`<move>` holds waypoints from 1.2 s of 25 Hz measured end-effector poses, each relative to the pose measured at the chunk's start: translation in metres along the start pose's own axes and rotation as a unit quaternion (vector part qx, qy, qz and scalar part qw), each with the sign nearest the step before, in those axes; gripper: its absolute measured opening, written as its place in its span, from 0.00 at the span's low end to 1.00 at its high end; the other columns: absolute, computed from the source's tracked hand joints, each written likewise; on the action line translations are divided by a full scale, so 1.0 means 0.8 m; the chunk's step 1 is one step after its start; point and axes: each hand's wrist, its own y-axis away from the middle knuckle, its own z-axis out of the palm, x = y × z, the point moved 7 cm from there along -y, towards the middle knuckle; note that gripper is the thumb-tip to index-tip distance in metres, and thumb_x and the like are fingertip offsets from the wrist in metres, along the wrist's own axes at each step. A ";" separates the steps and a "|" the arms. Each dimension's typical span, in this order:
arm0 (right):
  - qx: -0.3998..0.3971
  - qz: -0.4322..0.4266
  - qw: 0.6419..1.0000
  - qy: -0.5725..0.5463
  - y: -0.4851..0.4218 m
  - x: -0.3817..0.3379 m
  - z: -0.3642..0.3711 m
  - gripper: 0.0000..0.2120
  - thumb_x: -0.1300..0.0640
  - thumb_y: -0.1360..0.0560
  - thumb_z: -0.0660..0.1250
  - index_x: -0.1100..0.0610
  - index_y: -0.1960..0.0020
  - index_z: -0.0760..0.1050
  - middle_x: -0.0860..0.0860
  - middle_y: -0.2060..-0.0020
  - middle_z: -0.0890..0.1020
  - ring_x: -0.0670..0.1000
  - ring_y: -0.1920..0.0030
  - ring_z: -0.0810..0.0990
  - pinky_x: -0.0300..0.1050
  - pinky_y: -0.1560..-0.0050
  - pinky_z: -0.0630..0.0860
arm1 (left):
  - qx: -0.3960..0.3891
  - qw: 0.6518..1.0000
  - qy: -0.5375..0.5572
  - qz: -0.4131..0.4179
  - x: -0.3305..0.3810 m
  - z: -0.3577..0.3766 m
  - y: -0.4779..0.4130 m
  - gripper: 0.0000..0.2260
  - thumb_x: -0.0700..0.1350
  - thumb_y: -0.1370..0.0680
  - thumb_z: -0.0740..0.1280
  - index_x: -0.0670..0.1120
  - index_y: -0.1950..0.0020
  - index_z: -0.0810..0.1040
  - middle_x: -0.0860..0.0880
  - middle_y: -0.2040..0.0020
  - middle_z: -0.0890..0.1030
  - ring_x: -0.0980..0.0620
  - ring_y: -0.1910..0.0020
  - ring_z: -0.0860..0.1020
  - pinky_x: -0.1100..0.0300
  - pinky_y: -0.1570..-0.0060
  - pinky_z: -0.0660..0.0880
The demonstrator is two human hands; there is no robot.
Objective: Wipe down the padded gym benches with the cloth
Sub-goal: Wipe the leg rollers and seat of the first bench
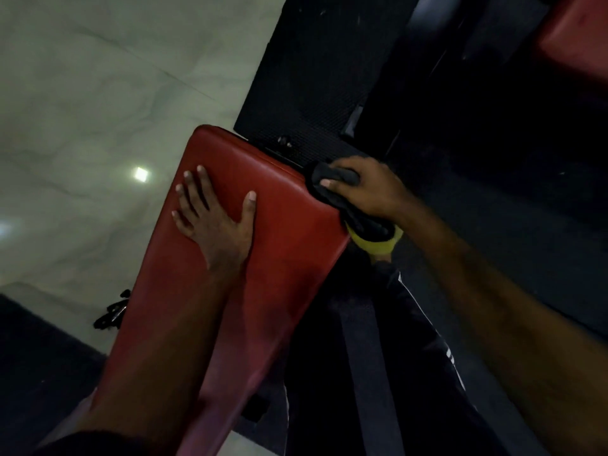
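A red padded bench (283, 258) runs from the lower left up to the middle of the view. My left hand (214, 218) lies flat on its top surface with the fingers spread. My right hand (365, 189) grips a dark cloth (332, 179) bunched against the bench's right side edge near the far corner. The cloth trails down below the hand, and something yellow (378, 245) shows under it.
Pale marble-like floor (98, 93) lies to the left. A black textured rubber mat (312, 77) covers the floor beyond and to the right. Another red pad (579, 41) shows at the top right. A black bench fitting (110, 312) sticks out at the left.
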 end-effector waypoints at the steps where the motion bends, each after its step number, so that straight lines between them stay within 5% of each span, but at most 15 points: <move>1: -0.023 -0.018 1.000 0.010 -0.022 -0.019 0.007 0.12 0.44 0.22 0.70 0.48 0.42 0.82 0.46 0.49 0.84 0.48 0.48 0.82 0.51 0.45 0.79 | 0.003 1.000 -0.002 -0.002 0.001 -0.001 0.000 0.41 0.72 0.24 0.54 0.52 0.17 0.49 0.49 0.18 0.52 0.46 0.19 0.49 0.37 0.24 0.47; 8: -0.074 0.018 0.996 -0.039 -0.035 -0.008 0.010 0.15 0.45 0.24 0.73 0.45 0.38 0.82 0.42 0.47 0.85 0.43 0.45 0.82 0.48 0.39 0.79 | -0.007 1.000 0.004 -0.010 0.000 -0.004 0.002 0.42 0.72 0.25 0.56 0.53 0.17 0.50 0.50 0.18 0.53 0.47 0.19 0.49 0.38 0.24 0.46; 15: -0.066 0.005 0.998 0.005 -0.083 -0.042 0.033 0.14 0.38 0.26 0.70 0.40 0.42 0.82 0.43 0.51 0.85 0.48 0.48 0.83 0.49 0.47 0.81 | 0.003 1.000 0.007 -0.012 -0.001 -0.004 0.001 0.41 0.72 0.25 0.58 0.53 0.18 0.51 0.50 0.18 0.53 0.48 0.19 0.49 0.39 0.23 0.46; 21: -0.095 0.010 0.995 0.005 -0.101 -0.046 0.033 0.05 0.46 0.24 0.74 0.41 0.49 0.82 0.46 0.53 0.86 0.48 0.49 0.84 0.49 0.47 0.80 | -0.028 0.998 0.062 -0.015 -0.005 -0.009 -0.002 0.39 0.70 0.24 0.59 0.56 0.18 0.52 0.52 0.18 0.53 0.51 0.19 0.47 0.41 0.24 0.43; 25: -0.066 -0.013 0.997 0.022 -0.112 -0.074 0.042 0.11 0.41 0.25 0.71 0.46 0.50 0.84 0.49 0.54 0.86 0.50 0.51 0.84 0.53 0.49 0.81 | -0.016 0.993 0.118 -0.010 -0.025 -0.023 -0.012 0.32 0.64 0.21 0.62 0.57 0.19 0.57 0.53 0.19 0.57 0.50 0.20 0.54 0.42 0.26 0.50; 30: -0.041 -0.061 0.994 0.084 -0.172 -0.156 0.074 0.10 0.44 0.23 0.70 0.46 0.45 0.83 0.45 0.54 0.85 0.44 0.53 0.83 0.42 0.57 0.78 | 0.002 0.993 0.111 -0.026 -0.070 -0.024 -0.004 0.34 0.62 0.21 0.64 0.50 0.19 0.59 0.47 0.20 0.62 0.45 0.22 0.60 0.41 0.27 0.56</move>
